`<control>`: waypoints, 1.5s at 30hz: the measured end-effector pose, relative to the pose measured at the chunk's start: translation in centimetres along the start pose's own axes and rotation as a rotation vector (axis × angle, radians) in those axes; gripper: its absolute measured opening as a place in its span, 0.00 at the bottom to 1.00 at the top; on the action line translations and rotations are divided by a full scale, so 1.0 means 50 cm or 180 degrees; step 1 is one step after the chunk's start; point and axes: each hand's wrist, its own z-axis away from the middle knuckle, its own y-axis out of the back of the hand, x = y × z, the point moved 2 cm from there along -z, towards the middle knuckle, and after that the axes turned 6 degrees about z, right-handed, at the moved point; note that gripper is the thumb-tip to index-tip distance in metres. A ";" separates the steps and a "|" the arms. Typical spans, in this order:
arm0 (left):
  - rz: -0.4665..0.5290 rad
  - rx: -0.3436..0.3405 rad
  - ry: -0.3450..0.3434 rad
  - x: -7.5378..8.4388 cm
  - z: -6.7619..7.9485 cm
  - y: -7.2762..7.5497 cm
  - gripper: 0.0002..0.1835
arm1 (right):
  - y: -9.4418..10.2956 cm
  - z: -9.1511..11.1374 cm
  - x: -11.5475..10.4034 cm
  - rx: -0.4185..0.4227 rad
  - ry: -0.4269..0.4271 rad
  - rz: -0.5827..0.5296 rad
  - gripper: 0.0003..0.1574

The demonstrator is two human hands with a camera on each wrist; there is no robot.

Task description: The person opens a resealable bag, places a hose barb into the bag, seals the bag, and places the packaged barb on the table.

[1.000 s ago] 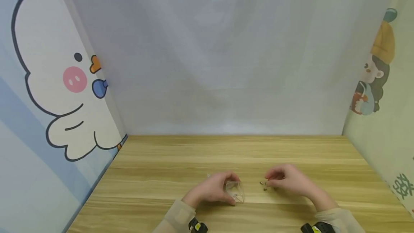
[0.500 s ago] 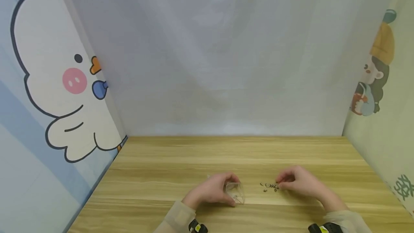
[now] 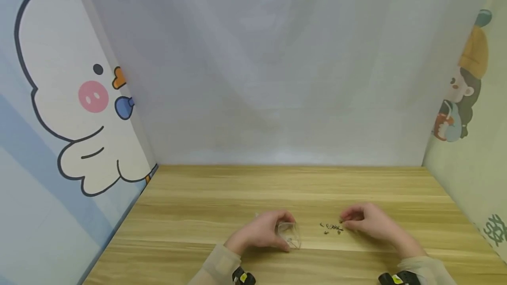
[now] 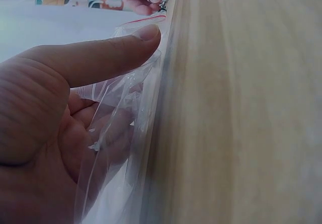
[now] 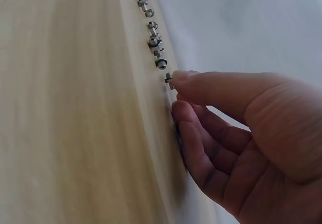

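The left hand (image 3: 263, 231) held a clear plastic bag (image 3: 291, 234); the right hand (image 3: 368, 222) pinched a tiny silver metal screw (image 5: 168, 78). A loose pinch could drop it.

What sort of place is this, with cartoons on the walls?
Probably a little indoor work booth: a wooden-looking table, a plain grey sheet behind it, and cartoon walls on both sides.

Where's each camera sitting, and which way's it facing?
Head: head-worn, facing forward and down at the table; left hand and right hand show.
Left wrist: on that wrist, facing the clear bag; both hands show.
Right wrist: on that wrist, facing metal parts; only the right hand shows.
Head and left wrist share the bag.
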 end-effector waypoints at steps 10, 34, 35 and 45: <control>-0.0022 -0.0013 0.0006 0.005 0.003 0.002 0.34 | -0.013 -0.006 0.008 -0.0072 0.0078 0.0016 0.10; 0.0018 -0.0004 -0.0010 0.003 0.003 0.001 0.34 | -0.013 -0.006 -0.001 -0.0049 0.0066 0.0292 0.06; 0.0026 -0.0005 -0.0010 0.003 0.003 0.001 0.34 | -0.013 -0.006 -0.002 -0.0050 0.0056 0.0297 0.06; 0.0091 -0.0042 0.0015 0.002 0.002 0.002 0.34 | -0.011 -0.004 -0.002 -0.0075 0.0037 0.0307 0.05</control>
